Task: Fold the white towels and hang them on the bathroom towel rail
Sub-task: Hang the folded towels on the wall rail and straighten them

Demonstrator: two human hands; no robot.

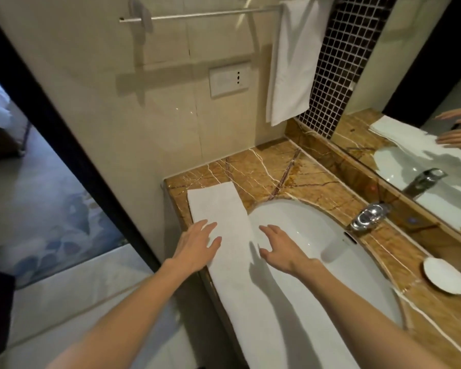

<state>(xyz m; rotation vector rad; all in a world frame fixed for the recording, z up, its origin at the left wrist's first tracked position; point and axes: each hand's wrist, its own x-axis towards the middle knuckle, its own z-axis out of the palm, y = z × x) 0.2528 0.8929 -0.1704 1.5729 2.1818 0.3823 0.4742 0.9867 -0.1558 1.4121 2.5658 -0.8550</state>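
A white towel [224,209], folded into a long narrow strip, lies flat along the left edge of the brown marble counter [277,169] and over the rim of the sink. My left hand [194,246] rests palm down on the strip's left side, fingers spread. Beside the strip's right edge, my right hand [277,249] hovers over the basin with its fingers apart. Neither hand grips anything. A second folded white towel [293,62] hangs from the right end of the chrome towel rail [197,15] on the wall above.
The white sink basin [330,262] fills the counter's middle, with a chrome tap [370,217] behind it. A small white dish [443,274] sits at the right. A mirror [423,102] lines the back wall. A wall socket plate [229,78] hangs under the rail. A doorway opens at left.
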